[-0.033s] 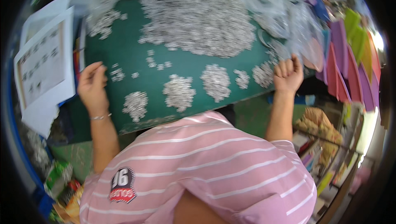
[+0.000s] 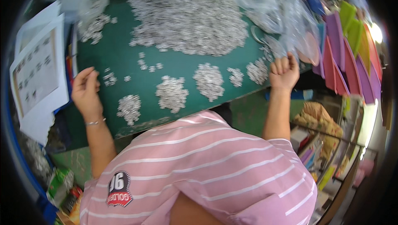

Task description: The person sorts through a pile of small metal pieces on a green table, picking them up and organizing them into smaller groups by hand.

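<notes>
My left hand (image 2: 87,91) is over the left end of a green table (image 2: 174,61), fingers curled in and thumb close to them. Beside it lie a few small silvery metal pieces (image 2: 110,79). On the right, my right hand (image 2: 284,73) is closed with its palm side up, next to a small heap of the pieces (image 2: 257,72). Whatever either hand may hold is hidden or too small to make out. Between my hands sit several separate heaps, among them a larger one (image 2: 172,94) and another (image 2: 208,82). A great mass of the same pieces (image 2: 190,17) covers the far side.
Clear plastic bags (image 2: 265,11) crowd the far right edge. Coloured plastic bins (image 2: 338,55) stand at the right, above shelves with a brown paper bag (image 2: 317,119). Printed sheets (image 2: 37,69) with pictures stand at the left. My torso is close to the table's front edge.
The whole view has shifted slightly, so the table and heaps appear further left. Both hands keep about the same pose and place relative to the heaps.
</notes>
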`<state>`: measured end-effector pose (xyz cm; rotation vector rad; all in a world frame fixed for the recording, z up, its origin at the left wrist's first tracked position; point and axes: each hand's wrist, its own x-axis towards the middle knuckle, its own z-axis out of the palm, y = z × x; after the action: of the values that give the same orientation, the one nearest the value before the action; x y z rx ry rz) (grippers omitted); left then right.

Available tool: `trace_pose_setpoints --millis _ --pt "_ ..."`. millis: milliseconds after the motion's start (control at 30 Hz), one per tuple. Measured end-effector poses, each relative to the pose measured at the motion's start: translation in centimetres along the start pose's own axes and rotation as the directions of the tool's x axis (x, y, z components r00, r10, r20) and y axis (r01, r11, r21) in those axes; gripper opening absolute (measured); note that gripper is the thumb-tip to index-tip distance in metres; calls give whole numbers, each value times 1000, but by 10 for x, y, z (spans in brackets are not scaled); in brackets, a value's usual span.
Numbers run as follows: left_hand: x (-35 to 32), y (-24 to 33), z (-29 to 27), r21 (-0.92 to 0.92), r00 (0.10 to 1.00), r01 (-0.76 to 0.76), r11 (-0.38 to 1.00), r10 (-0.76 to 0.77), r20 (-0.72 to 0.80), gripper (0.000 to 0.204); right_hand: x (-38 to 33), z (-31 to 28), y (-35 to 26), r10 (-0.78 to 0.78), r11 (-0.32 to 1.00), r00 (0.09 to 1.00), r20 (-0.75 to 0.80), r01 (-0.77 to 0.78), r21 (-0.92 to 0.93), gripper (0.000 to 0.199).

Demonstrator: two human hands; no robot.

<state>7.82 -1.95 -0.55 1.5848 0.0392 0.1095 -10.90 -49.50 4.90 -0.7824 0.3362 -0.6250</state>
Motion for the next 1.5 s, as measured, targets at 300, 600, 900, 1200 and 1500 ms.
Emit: trace_pose_setpoints --millis 300,600,900,1200,1500 --pt "7 -8 -3 25 999 -43 999 42 26 14 -23 -26 32 -294 946 914 -280 235 -223 20" --pt "6 -8 -5 32 999 -43 999 42 23 14 -19 -32 43 -394 759 906 -157 224 -612 20" --pt "5 -8 -5 22 999 -39 999 38 29 14 -16 -26 37 -477 342 878 20 207 -917 15" --pt "6 -8 -1 21 999 -31 999 30 25 14 13 -27 14 -359 -237 933 29 -62 -970 14" --pt "1 6 9 1 1000 1 1000 -1 7 13 20 -9 24 -299 -437 900 318 167 -884 16"
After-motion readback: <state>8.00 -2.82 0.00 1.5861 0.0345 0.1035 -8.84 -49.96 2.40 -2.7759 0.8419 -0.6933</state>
